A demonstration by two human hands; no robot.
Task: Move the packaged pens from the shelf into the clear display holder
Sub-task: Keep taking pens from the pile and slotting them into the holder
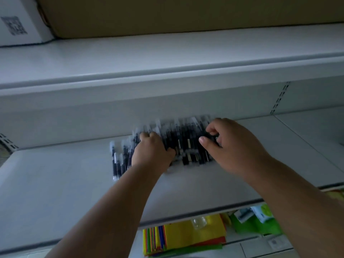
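A pile of black packaged pens (183, 142) in clear sleeves lies against the back of the white shelf (55, 183), blurred by motion. My left hand (151, 151) rests on the pile's left part with its fingers curled over several pens. At the pile's right end my right hand (230, 144) has fingers bent around pens and the thumb pointing left. A few pens (116, 161) lie loose to the left of my left hand. No clear display holder is in view.
An upper shelf (167, 58) carries a cardboard box (186, 13) and a white box (18, 21). Below the shelf edge lie stacks of coloured paper (186, 237) and green packets (260, 218). Slotted shelf rails run at the back right (279, 97).
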